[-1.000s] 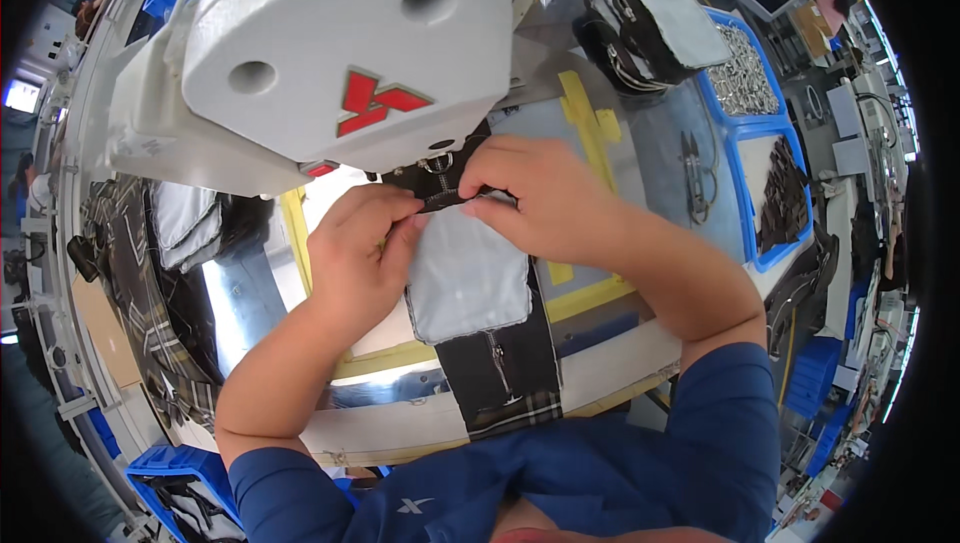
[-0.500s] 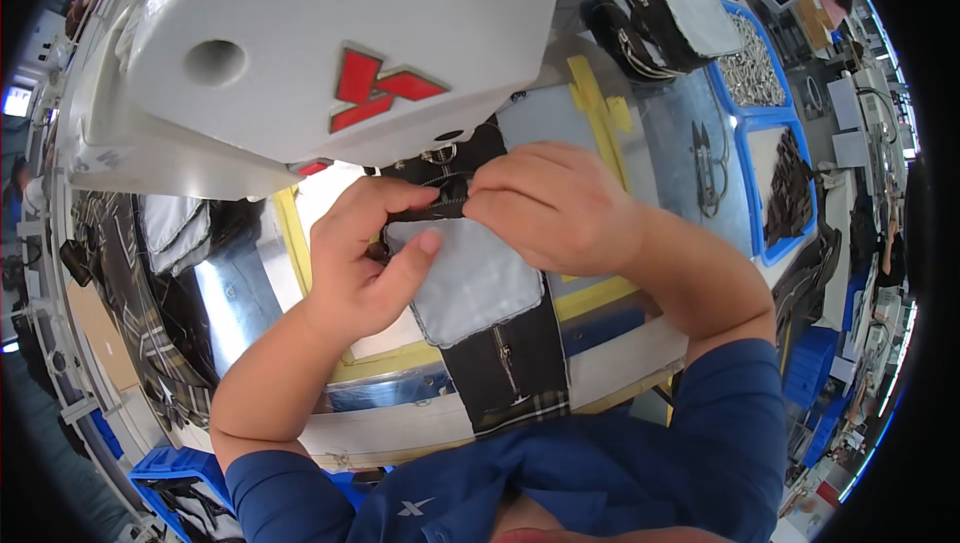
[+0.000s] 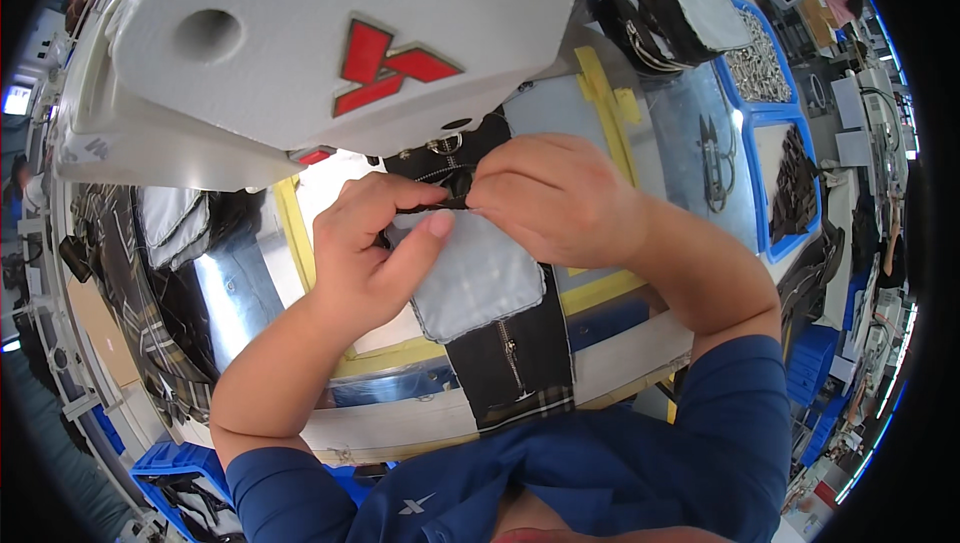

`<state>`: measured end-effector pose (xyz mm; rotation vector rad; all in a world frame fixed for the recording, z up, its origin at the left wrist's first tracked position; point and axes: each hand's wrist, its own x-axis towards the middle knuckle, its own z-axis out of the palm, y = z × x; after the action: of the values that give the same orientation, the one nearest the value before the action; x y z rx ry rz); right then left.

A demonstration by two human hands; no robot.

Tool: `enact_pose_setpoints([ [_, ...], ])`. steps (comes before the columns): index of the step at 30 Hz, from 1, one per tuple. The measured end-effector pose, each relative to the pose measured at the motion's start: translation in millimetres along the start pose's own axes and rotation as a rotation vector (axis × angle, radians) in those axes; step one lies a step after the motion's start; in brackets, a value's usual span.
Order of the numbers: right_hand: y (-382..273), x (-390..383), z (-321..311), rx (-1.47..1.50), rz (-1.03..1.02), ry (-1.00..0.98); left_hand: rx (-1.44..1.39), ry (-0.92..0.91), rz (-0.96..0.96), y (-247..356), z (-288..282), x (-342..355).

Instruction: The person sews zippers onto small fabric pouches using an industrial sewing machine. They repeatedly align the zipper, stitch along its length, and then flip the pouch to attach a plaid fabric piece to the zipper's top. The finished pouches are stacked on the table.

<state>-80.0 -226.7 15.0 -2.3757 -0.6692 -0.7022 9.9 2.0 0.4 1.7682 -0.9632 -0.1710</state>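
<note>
Under the white sewing machine head (image 3: 330, 73) lies a black zippered fabric strip (image 3: 515, 368), with a pale grey lining panel (image 3: 475, 278) on top of it. My left hand (image 3: 370, 243) grips the panel's black far edge, its thumb on the grey cloth and its index finger along the edge. Opposite it, my right hand (image 3: 560, 203) pinches the same black edge, its fingertips bunched together. A metal ring (image 3: 445, 145) shows on the black fabric just beyond my hands. The machine head hides the needle area.
Thread snips (image 3: 713, 163) lie on the metal table to the right, beside blue trays of metal parts (image 3: 757, 63) and dark pieces (image 3: 793, 188). Stacked pouches (image 3: 675, 13) stand at the far right. Plaid and black fabric (image 3: 140, 283) is heaped on the left. Yellow tape (image 3: 605, 113) marks the work surface.
The black edge between my fingers has folded over toward the grey panel, and less of its inside shows. My right hand has turned slightly. The whole view has shifted a little.
</note>
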Motion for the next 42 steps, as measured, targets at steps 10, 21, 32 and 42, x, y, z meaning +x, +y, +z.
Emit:
enact_pose_setpoints([
  [10, 3.3, -1.3, 1.4, 0.216, 0.289, -0.087, 0.09, -0.003, -0.029, 0.5, 2.1, -1.9],
  [21, 1.1, 5.8, 2.7, 0.44, 0.502, -0.096, 0.041, -0.048, -0.042, 3.3, 3.3, 0.8],
  [32, 12.9, 0.9, 14.5, 0.142, 0.394, -0.084, 0.094, 0.028, -0.284, -0.6, 6.0, 3.8],
  [42, 36.3, 21.0, 17.6, 0.002, 0.569, -0.231, 0.31, -0.062, -0.469, -7.0, -11.9, 42.2],
])
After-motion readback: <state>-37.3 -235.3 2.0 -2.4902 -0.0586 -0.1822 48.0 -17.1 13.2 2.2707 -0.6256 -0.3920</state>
